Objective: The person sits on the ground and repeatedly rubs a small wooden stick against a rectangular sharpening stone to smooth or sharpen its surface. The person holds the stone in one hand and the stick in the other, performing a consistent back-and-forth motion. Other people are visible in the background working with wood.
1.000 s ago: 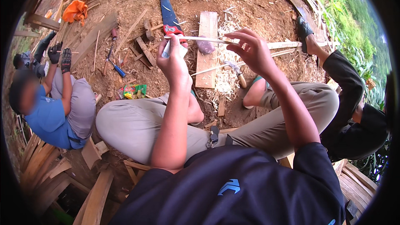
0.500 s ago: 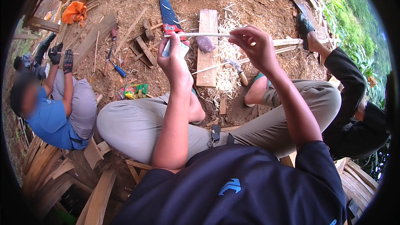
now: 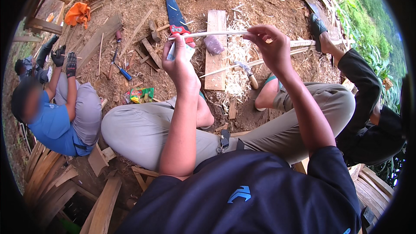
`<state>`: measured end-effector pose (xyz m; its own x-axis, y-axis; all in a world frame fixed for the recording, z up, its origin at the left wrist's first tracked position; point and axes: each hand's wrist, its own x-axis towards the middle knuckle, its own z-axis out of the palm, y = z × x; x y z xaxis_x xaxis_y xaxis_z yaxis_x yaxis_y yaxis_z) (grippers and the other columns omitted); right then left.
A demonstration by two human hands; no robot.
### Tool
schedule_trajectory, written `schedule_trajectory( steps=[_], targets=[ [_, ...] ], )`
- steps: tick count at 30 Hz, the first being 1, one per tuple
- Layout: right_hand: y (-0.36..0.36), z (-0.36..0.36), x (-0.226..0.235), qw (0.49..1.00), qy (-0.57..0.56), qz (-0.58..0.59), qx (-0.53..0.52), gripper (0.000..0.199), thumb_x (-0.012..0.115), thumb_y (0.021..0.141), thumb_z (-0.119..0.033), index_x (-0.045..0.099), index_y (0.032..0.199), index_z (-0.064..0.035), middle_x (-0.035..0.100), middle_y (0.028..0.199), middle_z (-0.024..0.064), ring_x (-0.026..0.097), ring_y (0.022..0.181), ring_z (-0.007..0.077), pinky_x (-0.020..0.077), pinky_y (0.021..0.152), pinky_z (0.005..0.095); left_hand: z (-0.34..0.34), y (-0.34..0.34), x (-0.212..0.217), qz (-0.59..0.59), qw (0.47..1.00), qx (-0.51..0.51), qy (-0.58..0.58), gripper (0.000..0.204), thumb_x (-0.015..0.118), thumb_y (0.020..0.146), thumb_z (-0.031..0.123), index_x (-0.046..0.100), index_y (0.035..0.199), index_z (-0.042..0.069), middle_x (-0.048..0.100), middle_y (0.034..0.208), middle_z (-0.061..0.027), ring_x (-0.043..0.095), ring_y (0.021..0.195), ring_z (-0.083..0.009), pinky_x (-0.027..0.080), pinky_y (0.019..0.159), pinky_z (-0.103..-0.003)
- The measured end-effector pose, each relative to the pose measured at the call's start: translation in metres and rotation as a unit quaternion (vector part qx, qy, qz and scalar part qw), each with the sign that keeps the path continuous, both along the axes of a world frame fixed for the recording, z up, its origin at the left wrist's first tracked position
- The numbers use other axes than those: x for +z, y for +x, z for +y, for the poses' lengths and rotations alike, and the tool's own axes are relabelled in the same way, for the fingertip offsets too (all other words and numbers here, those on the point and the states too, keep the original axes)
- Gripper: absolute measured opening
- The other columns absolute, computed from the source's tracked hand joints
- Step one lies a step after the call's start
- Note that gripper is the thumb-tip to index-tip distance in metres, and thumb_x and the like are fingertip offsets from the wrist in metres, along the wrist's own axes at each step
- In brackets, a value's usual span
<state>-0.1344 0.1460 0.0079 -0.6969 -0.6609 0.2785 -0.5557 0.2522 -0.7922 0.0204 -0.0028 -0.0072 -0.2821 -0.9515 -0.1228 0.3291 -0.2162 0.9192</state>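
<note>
While both hands are raised over the lap, status per item:

left hand (image 3: 184, 63): fingers closed around a folded piece of pale sandpaper-like sheet (image 3: 178, 51) and the left end of a thin whitish wooden stick (image 3: 212, 34); the sheet wraps the stick where the hand grips.
right hand (image 3: 271, 47): fingers pinched shut on the stick's right part, thumb and fingertips on it, wrist bent.
stick position: held roughly level between both hands, in the air above the ground, in front of the person's crossed legs in grey trousers (image 3: 143, 130).
ground below: brown dirt floor (image 3: 130, 0) covered with pale wood shavings (image 3: 236, 56).
flat wooden plank (image 3: 216, 50): lies on the dirt just beyond the hands, shavings beside it.
handsaw with dark blue blade and red handle (image 3: 175, 15): lies on the dirt left of the plank, behind the left hand.
hammer with wooden handle (image 3: 246, 71): lies on the shavings right of the plank.
blue-handled screwdriver (image 3: 123, 73): on the dirt, left of the saw.
orange cloth (image 3: 78, 14): far left, near a wooden frame.
person in blue shirt (image 3: 54, 123): sits at left, black gloves on, hands apart from the stick.
person in dark sleeves (image 3: 368, 104): at right, leg stretched out toward the plank area.
stacked wooden boards (image 3: 47, 177): lower left.
</note>
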Motion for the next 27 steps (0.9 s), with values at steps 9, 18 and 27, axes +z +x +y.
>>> schedule_trajectory(
  steps=[9, 18, 27],
  targets=[
    [0.0, 0.001, -0.009, 0.785, -0.287, -0.548, 0.043, 0.021, 0.065, 0.091, -0.009, 0.062, 0.111, -0.0034, 0.066, 0.1, 0.0038, 0.06, 0.087, 0.0091, 0.0513, 0.073, 0.0251, 0.014, -0.004, 0.0, 0.064, 0.996, -0.056, 0.022, 0.021, 0.062, 0.095, 0.023, 0.063, 0.103, 0.004, 0.065, 0.097, -0.0054, 0.06, 0.079, -0.0132, 0.048, 0.073, -0.027],
    [0.003, 0.002, 0.002, 0.762, -0.297, -0.569, 0.093, 0.021, 0.061, 0.095, -0.012, 0.064, 0.112, -0.0009, 0.064, 0.108, 0.006, 0.059, 0.092, 0.0121, 0.0511, 0.082, 0.0307, 0.025, -0.008, -0.002, 0.065, 0.995, -0.072, 0.019, 0.02, 0.062, 0.095, 0.023, 0.061, 0.105, 0.005, 0.064, 0.096, -0.0064, 0.061, 0.08, -0.0147, 0.048, 0.074, -0.027],
    [-0.01, 0.004, 0.012, 0.871, -0.173, -0.454, 0.075, 0.028, 0.045, 0.103, -0.026, 0.056, 0.117, -0.0046, 0.06, 0.087, 0.0037, 0.061, 0.079, 0.0106, 0.0537, 0.072, 0.0271, 0.007, -0.001, -0.012, 0.083, 0.99, -0.067, 0.094, 0.031, 0.056, 0.092, 0.021, 0.046, 0.118, 0.009, 0.058, 0.109, -0.0113, 0.062, 0.089, -0.0222, 0.048, 0.079, -0.035]
  ],
)
